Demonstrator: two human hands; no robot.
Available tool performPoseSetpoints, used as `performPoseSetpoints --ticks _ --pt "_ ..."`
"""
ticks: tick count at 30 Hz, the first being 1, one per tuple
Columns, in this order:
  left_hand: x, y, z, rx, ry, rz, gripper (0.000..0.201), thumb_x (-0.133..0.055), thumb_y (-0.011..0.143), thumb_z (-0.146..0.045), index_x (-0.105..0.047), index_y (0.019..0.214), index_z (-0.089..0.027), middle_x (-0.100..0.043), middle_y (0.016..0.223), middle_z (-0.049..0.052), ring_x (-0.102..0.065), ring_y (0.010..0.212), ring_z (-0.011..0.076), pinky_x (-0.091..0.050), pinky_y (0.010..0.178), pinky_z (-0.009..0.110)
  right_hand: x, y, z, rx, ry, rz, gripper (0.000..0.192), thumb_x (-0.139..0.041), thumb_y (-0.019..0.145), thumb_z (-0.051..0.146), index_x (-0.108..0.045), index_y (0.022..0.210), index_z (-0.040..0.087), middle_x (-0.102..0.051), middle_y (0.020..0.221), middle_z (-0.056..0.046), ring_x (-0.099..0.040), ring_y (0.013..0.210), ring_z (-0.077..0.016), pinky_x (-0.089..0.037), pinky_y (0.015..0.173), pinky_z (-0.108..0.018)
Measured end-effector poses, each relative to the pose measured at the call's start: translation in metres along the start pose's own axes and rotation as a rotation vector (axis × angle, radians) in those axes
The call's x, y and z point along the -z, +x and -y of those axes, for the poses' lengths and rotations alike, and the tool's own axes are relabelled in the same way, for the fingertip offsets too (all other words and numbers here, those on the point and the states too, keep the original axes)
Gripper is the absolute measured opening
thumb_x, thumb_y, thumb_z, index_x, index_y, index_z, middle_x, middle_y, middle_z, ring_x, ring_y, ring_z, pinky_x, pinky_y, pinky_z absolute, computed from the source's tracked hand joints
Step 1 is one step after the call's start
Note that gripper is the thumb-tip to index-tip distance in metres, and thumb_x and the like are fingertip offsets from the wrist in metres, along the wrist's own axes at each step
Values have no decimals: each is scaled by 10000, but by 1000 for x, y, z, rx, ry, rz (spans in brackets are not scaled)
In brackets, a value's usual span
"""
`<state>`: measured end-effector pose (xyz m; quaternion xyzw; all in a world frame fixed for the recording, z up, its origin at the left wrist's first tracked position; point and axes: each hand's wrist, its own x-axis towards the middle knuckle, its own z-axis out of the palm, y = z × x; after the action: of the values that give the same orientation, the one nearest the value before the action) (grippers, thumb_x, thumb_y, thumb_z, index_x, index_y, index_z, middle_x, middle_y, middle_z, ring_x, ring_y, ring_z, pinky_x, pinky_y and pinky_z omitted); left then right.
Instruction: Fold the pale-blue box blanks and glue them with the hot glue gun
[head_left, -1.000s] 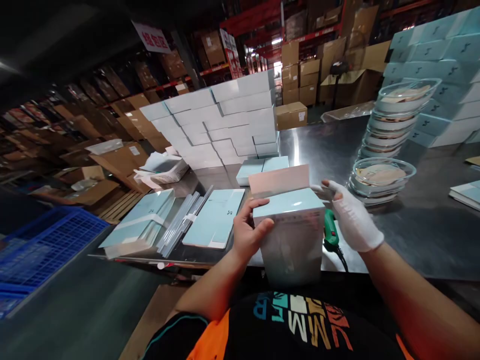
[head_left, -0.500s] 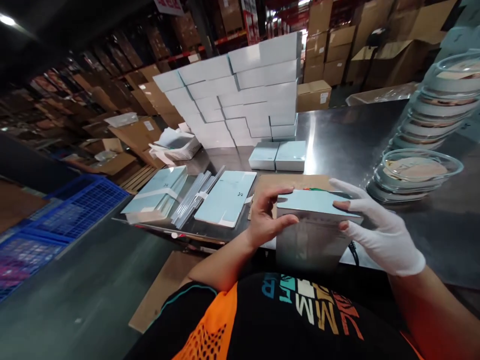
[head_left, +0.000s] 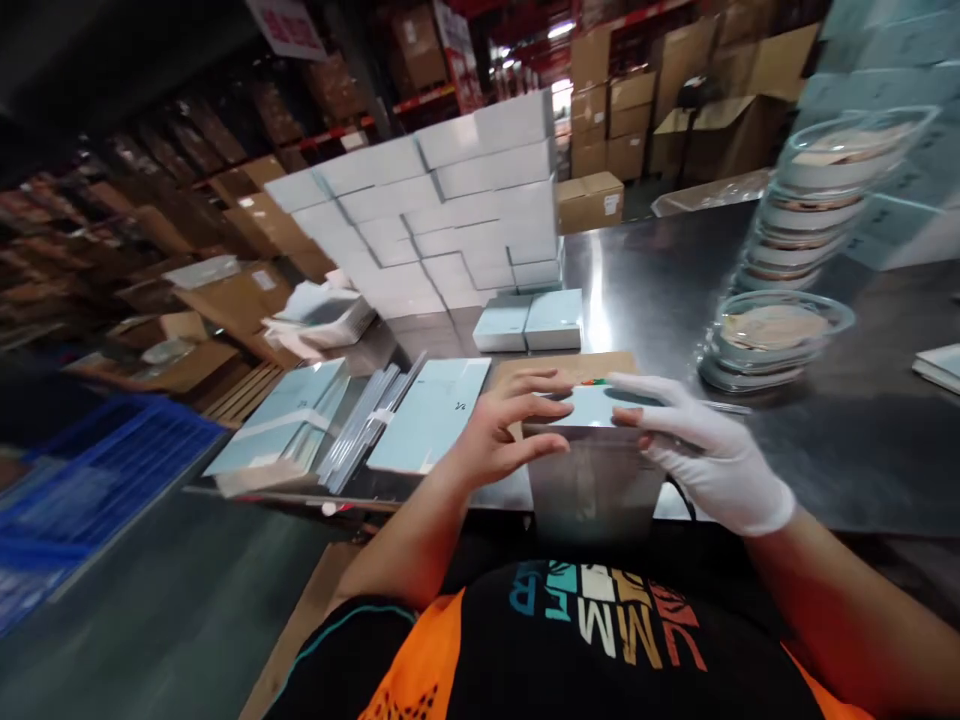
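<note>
Head view: I see my bare left hand [head_left: 495, 440] and my white-gloved right hand [head_left: 705, 455] both on a pale blue box [head_left: 592, 460] that stands at the near edge of the steel surface [head_left: 825, 420], right in front of my chest. The left fingers [head_left: 525, 385] are spread and curl over the box's top left edge, thumb pressed on its near face; the right fingers [head_left: 637, 385] lie across the top right edge, so both hands grip the box between them. Behind the box lies a brown cardboard sheet [head_left: 570, 365], and beyond that two small blue boxes [head_left: 529, 322] sit side by side. To the left lie flat blue sleeves [head_left: 431, 415] and a bundle of clear strips [head_left: 367, 425]. A wall of stacked white boxes [head_left: 450, 215] rises at the back, and clear lidded dishes [head_left: 780, 335] stand stacked to the right.
</note>
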<state>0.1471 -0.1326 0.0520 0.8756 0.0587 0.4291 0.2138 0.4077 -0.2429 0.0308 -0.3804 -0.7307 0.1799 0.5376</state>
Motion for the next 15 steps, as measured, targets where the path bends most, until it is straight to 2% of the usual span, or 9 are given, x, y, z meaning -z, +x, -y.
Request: performPoseSetpoints --ticks 2,4,6,7,9,11,13,14,15 --pt "16 14 -14 69 145 236 527 -845 944 -531 -749 1384 -257 -713 1490 174 -659 1413 367 -540 1179 558 -9 2 0 70 -85 58 554 -653 1097 480 -582 1634 364 -556 1692 -85 -554 1548 -294 -475 1297 -504" --pt "30 26 -30 101 233 423 653 -838 953 -521 -655 1526 -266 -705 1489 180 -703 1319 362 -586 1096 527 -14 9 -8 125 -116 130 813 -588 1093 625 -301 1783 305 -431 1777 -112 -470 1615 -305 -439 1322 -506" --pt "40 33 -39 124 259 486 655 -835 956 -490 -645 1547 -280 -738 1419 166 -734 1225 342 -616 1023 477 -4 18 -28 92 -174 128 897 -450 1096 739 -218 1806 241 -419 1781 -139 -458 1622 -315 -431 1324 -498" --pt "44 34 -41 151 256 447 639 -853 936 -485 -676 1515 -280 -747 1395 160 -735 1216 342 -619 1023 466 7 22 -43 38 -253 74 887 -383 1105 752 -263 1794 207 -445 1763 -155 -460 1619 -325 -423 1326 -504" --pt "49 31 -34 245 220 173 666 -903 872 -489 -709 1468 -265 -739 1405 149 -718 1256 343 -610 1069 459 41 27 -79 -144 -561 -122 804 -349 1128 677 -439 1708 127 -481 1725 -205 -430 1626 -364 -364 1348 -554" --pt "51 25 -15 306 128 -352 766 -916 836 -494 -641 1516 -273 -696 1481 123 -694 1309 316 -598 1106 437 81 26 -115 -391 -958 -260 717 -543 1062 607 -604 1548 84 -476 1701 -268 -372 1618 -455 -323 1323 -656" --pt "43 18 9 350 -72 -812 874 -942 782 -460 -555 1555 -324 -656 1540 78 -684 1322 270 -604 1086 399 115 18 -143 -484 -1045 -330 473 -653 1006 474 -752 1256 84 -583 1560 -326 -384 1549 -535 -279 1249 -781" --pt "36 15 22 409 -220 -922 894 -961 745 -435 -555 1536 -337 -664 1532 62 -691 1307 257 -614 1057 385 127 12 -153 -497 -1057 -344 336 -647 1002 403 -771 1137 120 -652 1470 -307 -425 1509 -512 -289 1233 -772" --pt "25 12 33 505 -394 -943 881 -978 707 -409 -586 1492 -327 -697 1485 57 -708 1271 252 -627 1023 380 136 6 -160 -489 -1048 -359 230 -622 1002 331 -766 1041 155 -710 1375 -275 -480 1458 -472 -309 1223 -744"
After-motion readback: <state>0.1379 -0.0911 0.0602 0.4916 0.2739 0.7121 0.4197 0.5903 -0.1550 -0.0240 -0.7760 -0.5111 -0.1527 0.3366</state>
